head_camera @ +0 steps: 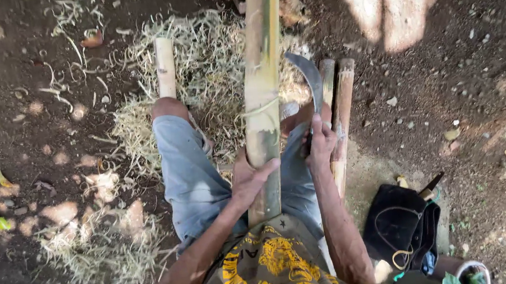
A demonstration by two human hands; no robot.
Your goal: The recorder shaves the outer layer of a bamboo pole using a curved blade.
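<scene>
Left hand (249, 177) grip wraps the bamboo pole (263, 90) at frame centre; pole's top is cut off. Right hand (320, 144) grip closes on curved knife (310, 78), handle hidden.

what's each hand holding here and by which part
The left hand grips the bamboo pole around its lower stretch. The right hand holds the curved knife by its handle.

The bamboo pole (262, 96) looks woody, smooth and faintly glossy, green streaked yellow. Right of it, the curved knife (309, 78) has a dull grey metal blade. Under the pole, dry fibrous shavings (207, 71) lie on rough, crumbly soil (463, 92). Faded denim shorts (190, 174) look soft and matt.
</scene>
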